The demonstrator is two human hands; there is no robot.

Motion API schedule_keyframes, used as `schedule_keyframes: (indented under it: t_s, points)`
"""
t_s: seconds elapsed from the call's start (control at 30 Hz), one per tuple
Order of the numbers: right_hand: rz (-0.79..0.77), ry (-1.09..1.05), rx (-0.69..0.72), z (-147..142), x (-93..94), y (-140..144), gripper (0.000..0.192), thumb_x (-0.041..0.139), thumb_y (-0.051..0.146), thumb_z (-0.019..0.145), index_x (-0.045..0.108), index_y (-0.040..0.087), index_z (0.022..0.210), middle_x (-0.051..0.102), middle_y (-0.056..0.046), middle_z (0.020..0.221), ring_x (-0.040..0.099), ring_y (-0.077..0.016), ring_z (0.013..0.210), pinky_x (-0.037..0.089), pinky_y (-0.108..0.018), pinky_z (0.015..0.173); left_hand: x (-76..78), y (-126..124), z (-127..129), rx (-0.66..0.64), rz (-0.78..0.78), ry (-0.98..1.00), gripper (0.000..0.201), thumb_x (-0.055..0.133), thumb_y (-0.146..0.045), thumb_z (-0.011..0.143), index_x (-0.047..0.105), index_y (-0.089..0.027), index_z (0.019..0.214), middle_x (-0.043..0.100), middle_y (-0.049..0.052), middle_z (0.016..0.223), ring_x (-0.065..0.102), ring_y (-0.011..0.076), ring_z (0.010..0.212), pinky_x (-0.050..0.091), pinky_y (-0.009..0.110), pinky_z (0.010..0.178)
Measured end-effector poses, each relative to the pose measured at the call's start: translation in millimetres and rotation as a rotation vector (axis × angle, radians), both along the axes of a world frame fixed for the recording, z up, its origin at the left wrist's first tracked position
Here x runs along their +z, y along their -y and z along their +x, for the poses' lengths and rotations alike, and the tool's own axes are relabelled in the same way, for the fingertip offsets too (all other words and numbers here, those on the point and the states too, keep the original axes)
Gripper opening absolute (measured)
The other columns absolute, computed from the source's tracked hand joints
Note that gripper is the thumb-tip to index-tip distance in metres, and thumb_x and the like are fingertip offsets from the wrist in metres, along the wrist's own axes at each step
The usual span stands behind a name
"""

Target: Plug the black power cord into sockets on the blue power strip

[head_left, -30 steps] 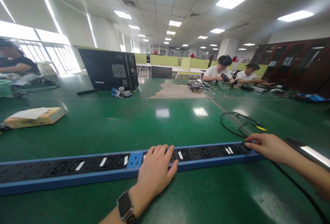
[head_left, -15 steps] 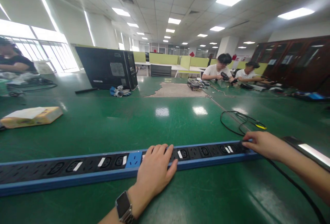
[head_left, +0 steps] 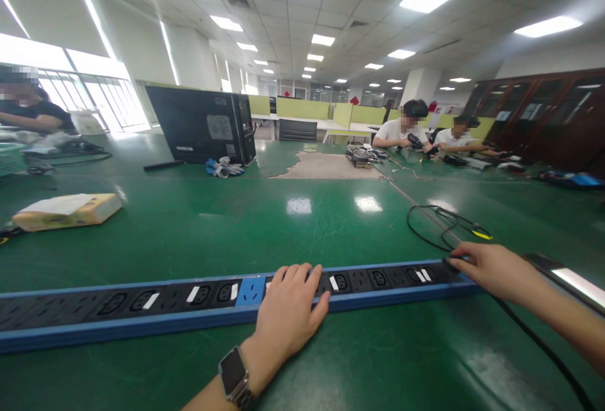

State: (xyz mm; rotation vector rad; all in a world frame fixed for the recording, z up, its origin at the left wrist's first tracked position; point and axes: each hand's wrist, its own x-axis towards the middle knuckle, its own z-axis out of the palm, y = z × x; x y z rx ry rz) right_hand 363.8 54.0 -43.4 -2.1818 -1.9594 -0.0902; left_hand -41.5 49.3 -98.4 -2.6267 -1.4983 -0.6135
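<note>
A long blue-and-black metal power strip (head_left: 189,307) is lying across the green bench (head_left: 293,222). The left hand (head_left: 288,316) is pressing flat, fingers together, on its middle; the right hand (head_left: 491,266) is pinching the black plug (head_left: 451,264) at its end.

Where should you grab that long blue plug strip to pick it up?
The power strip is long and lies flat, so probably grip its narrow blue sides from above, both hands spread apart. The left hand rests mid-strip; the right hand is at the cable end.
</note>
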Motion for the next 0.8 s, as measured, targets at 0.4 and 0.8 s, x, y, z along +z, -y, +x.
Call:
schedule_keyframes:
  t_s: [0.4,0.8]
  points:
    - [-0.18,-0.229,0.183,-106,8.5,-1,0.031,0.05,0.045,0.081,0.068,0.019,0.085,0.065,-0.001,0.063,0.058,-0.016,0.059,0.036,-0.025,0.054,-1.9,-2,1,0.001,-0.002,-0.019,0.042,0.041,-0.039,0.093,0.054,-0.018,0.127,0.061,0.01,0.118,0.053,0.0267,0.108,0.036,0.045,0.096]
    - [-0.158,-0.057,0.168,-113,-4.8,-6,0.025,0.049,0.039,0.082,0.065,0.021,0.082,0.066,-0.004,0.069,0.058,-0.0171,0.062,0.031,-0.026,0.055,-0.6,0,0,0.005,-0.001,-0.011,0.041,0.041,-0.04,0.093,0.055,-0.018,0.126,0.061,0.01,0.117,0.053,0.0274,0.107,0.036,0.045,0.094]
